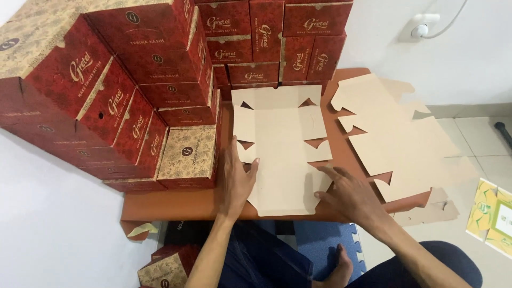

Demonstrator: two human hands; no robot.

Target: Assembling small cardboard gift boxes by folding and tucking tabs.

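Note:
A flat, unfolded beige cardboard box blank [280, 149] lies on a reddish-brown board [181, 205] in front of me. My left hand [234, 178] rests flat against the blank's left edge, fingers spread, thumb on a side flap. My right hand [349, 194] presses down on the blank's lower right flap with fingers apart. Neither hand grips anything. A second unfolded blank [397, 136] lies to the right, partly over the board's edge.
Stacks of assembled red and beige patterned boxes [133, 90] fill the left and back. One more such box [168, 269] sits by my left knee. A yellow-green packet [493, 216] lies on the tiled floor at right. A wall socket [421, 26] is behind.

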